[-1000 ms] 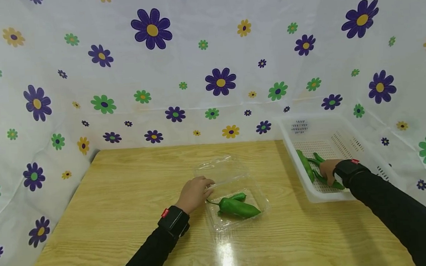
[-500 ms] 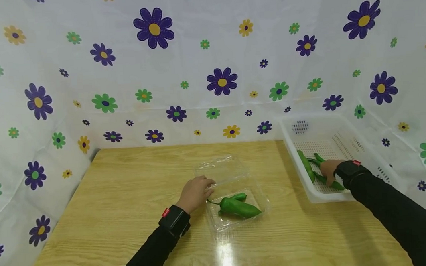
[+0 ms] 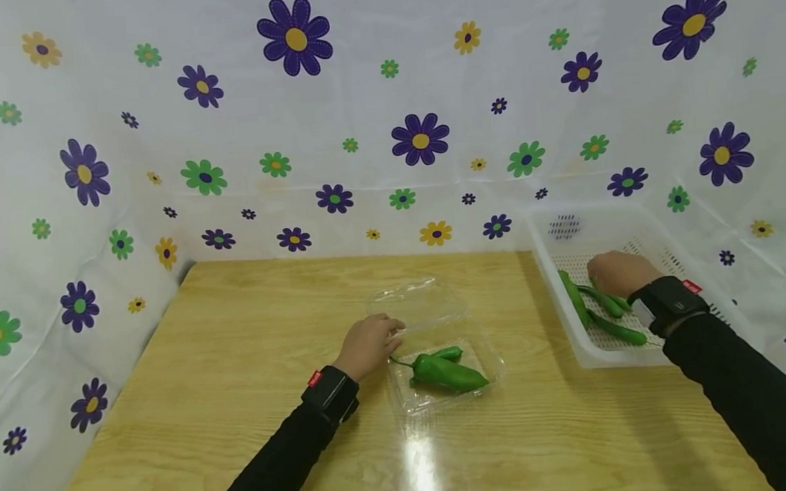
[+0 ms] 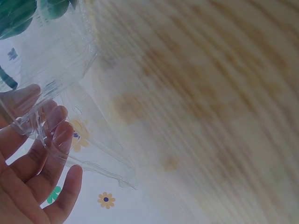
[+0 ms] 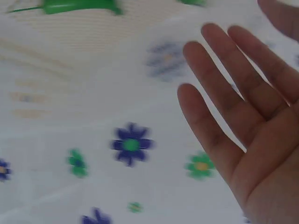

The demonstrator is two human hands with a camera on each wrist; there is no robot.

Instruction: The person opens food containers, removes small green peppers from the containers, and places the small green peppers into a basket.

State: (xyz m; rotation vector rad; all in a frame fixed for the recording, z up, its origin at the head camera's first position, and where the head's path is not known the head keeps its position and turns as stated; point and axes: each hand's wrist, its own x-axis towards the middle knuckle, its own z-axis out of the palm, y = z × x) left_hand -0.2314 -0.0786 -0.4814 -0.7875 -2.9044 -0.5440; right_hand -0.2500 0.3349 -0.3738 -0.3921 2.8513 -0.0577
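A clear plastic clamshell box point(image 3: 419, 303) lies with its lid folded back on the table. Two green peppers are inside, a large one point(image 3: 449, 374) partly covering a smaller one point(image 3: 450, 354). My left hand point(image 3: 367, 345) holds the box at its hinge side; in the left wrist view its fingers curve round the clear edge. Over the white basket point(image 3: 577, 342) is my right hand point(image 3: 621, 272), above several green peppers point(image 3: 616, 330). Seen in the right wrist view, the right hand point(image 5: 247, 107) has its fingers extended and holds nothing.
The wooden table point(image 3: 258, 341) spreads left and in front of the box. A white flowered cloth point(image 3: 351, 77) rises behind it and at both sides. The basket stands at the back right, its raised walls around the peppers.
My right hand has moved up and away from the peppers on the basket floor, uncovering more of them. The left hand keeps its place at the box. The head view has shifted slightly.
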